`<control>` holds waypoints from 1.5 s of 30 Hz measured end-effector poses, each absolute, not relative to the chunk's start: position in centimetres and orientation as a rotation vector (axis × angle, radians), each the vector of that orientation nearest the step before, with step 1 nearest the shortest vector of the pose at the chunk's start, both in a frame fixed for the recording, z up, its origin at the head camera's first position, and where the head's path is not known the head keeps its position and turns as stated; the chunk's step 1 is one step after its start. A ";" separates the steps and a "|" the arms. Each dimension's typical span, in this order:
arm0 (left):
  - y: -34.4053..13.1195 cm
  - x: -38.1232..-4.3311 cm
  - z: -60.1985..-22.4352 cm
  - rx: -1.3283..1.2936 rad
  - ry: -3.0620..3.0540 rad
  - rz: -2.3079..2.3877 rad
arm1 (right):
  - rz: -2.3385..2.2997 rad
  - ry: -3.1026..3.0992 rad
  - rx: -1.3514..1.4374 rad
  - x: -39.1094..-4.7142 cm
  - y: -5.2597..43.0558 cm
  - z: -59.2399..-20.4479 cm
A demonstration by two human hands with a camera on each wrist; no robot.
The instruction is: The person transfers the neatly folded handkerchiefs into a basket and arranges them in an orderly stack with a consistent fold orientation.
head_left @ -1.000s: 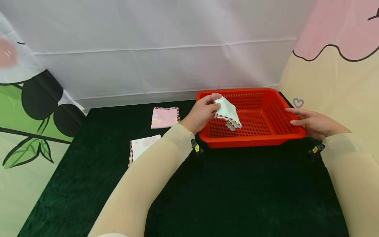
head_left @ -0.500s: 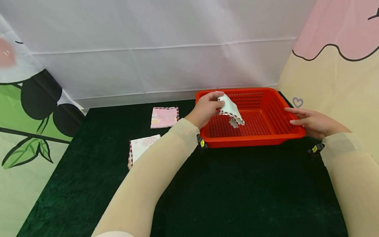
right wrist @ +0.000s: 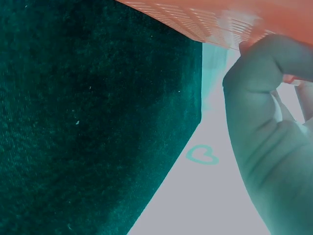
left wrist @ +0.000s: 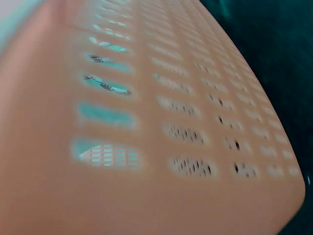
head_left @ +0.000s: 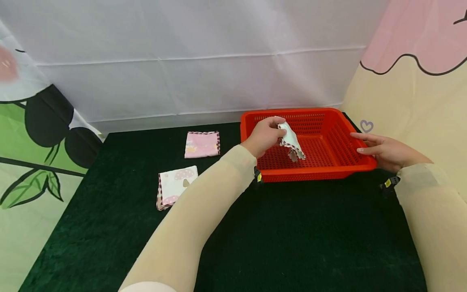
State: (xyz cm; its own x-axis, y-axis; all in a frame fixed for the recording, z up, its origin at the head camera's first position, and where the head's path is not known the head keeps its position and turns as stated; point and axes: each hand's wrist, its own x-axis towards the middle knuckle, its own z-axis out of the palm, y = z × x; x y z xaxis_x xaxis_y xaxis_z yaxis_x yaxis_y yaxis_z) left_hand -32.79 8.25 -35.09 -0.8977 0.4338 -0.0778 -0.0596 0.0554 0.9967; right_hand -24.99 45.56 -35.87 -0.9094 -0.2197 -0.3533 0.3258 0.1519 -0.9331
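Observation:
In the head view, my left hand (head_left: pixel 264 136) pinches a pale mint handkerchief (head_left: pixel 290 138) with a checked edge between thumb and fingers. The cloth hangs over the inside of a red plastic basket (head_left: pixel 303 174) with slotted walls. My right hand (head_left: pixel 390 153) holds the basket's right rim, and its bent thumb shows against the rim in the right wrist view. The basket wall (left wrist: pixel 122 196) fills most of the left wrist view and hides the left hand there. Left of the basket lie a folded pink handkerchief (head_left: pixel 201 145) and a folded white one (head_left: pixel 175 180) with pink mushroom prints.
A dark green cloth (head_left: pixel 299 235) covers the table. White fabric (head_left: pixel 204 89) hangs behind it, and a printed cream and pink backdrop (head_left: pixel 412 101) stands close to the basket's right end. The left forearm (head_left: pixel 193 215) reaches across the table beside the white handkerchief.
My left hand has moved right with the mint handkerchief, further over the basket. More of the white handkerchief shows beside the sleeve. My right hand stays at the rim.

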 end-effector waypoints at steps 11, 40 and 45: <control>9.7 -32.1 -35.2 0.332 1.996 1.832 | -1.771 2.063 0.082 -24.6 46.1 -36.0; 5.1 -30.5 -33.5 0.229 2.097 1.823 | -1.747 2.068 0.049 -25.2 46.3 -36.0; 3.9 -28.9 -33.4 0.284 1.976 1.916 | -1.757 2.055 0.034 -25.1 46.7 -35.9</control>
State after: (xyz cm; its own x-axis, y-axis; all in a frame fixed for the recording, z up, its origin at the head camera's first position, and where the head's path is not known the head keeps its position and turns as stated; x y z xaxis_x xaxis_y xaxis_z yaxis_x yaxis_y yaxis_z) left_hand -28.92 3.92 -33.41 -0.9104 0.3947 -0.1237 -0.1116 0.0536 0.9923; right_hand -25.09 46.66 -35.94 -0.9055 -0.2571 -0.3377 0.2938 0.1947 -0.9358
